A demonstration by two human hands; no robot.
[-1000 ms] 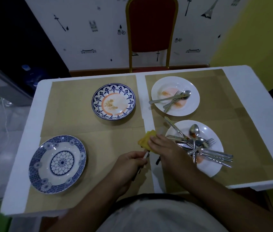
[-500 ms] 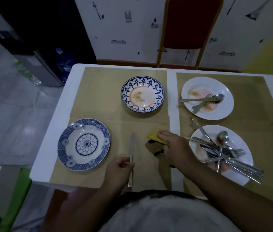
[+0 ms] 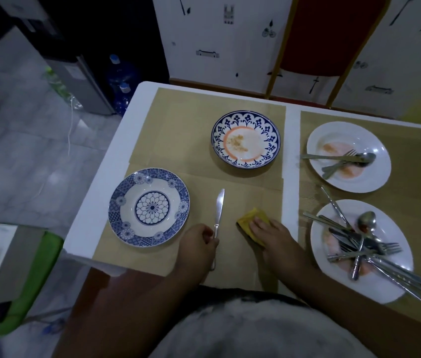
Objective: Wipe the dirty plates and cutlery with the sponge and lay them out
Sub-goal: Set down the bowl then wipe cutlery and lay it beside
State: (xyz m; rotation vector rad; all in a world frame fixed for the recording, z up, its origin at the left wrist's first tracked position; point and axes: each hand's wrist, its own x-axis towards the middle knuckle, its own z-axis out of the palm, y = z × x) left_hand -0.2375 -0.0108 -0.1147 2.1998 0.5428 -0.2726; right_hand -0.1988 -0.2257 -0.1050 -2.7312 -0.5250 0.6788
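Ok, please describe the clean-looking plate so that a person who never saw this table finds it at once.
On the white table, look at the tan mat nearest the person, on the left. The plate there lies left of the knife that the left hand holds. Alone among the four plates, it has a blue flower in its centre and no stains or cutlery.

Knife [image 3: 219, 213] right of plate [image 3: 149, 207], sponge [image 3: 253, 223] further right.
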